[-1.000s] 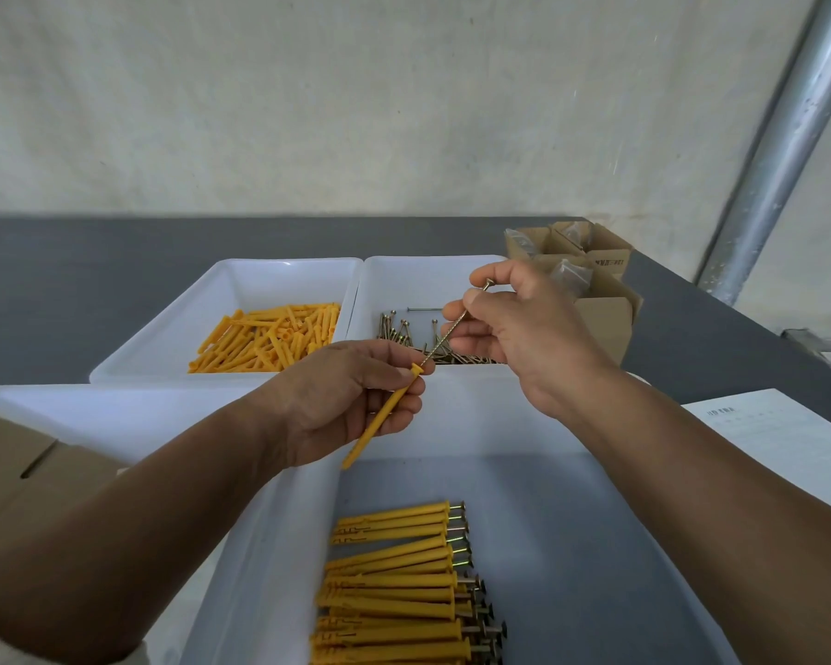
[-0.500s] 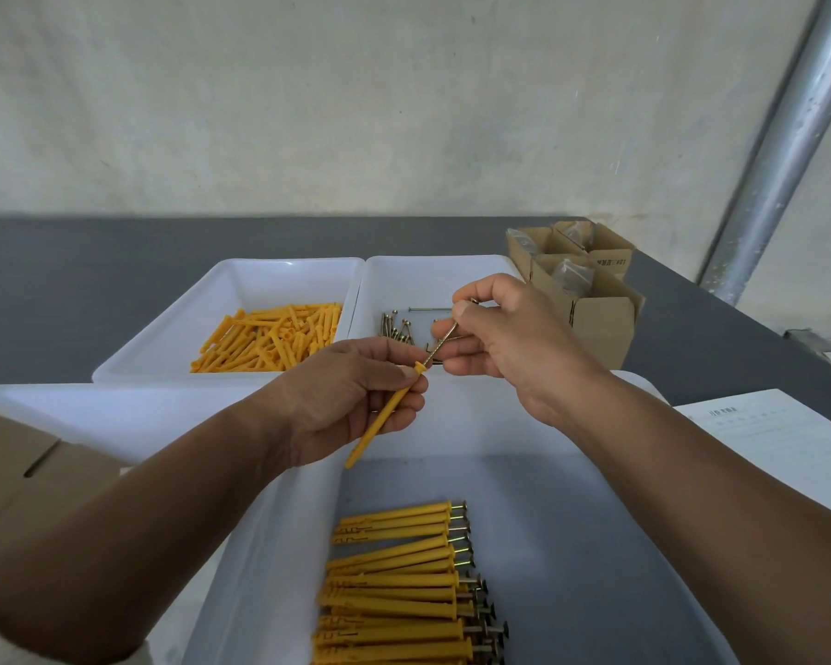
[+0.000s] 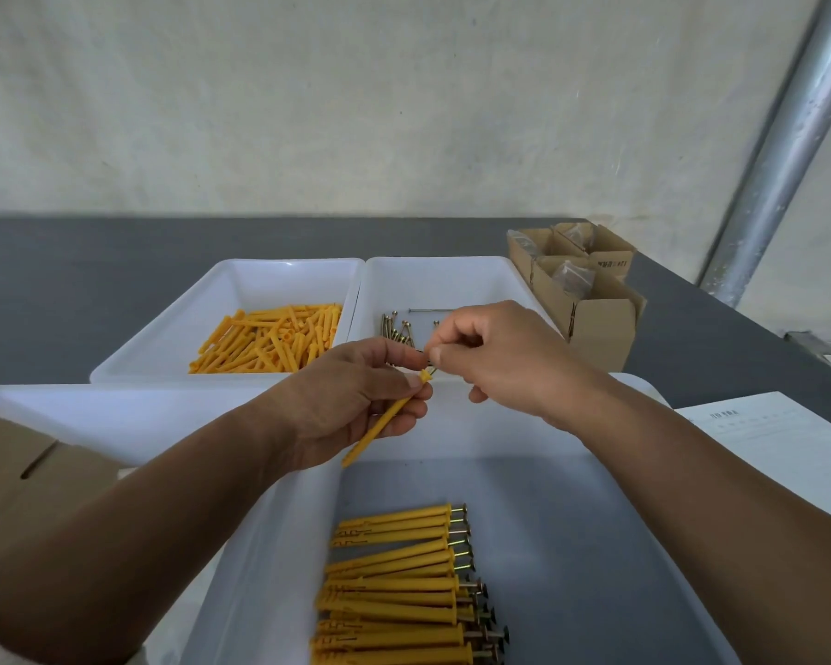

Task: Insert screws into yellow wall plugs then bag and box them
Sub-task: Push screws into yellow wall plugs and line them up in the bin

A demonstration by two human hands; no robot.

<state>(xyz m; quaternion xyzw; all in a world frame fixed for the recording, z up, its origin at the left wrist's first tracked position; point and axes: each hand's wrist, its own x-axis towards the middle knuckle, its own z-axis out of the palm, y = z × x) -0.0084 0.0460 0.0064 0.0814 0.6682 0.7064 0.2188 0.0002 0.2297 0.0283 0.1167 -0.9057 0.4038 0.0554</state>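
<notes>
Single wide-angle view, worn at head height. Facing forward and down across a grey desk toward a pale wall filling the upper third. Very near the work: both forearms entering from the bottom corners, left hand and right hand meeting just above frame centre. Nearest white tray directly below, cut off by the bottom edge. Two more white trays beyond the hands, left far tray and right far tray. Metal pole slanting through the upper right corner.
</notes>
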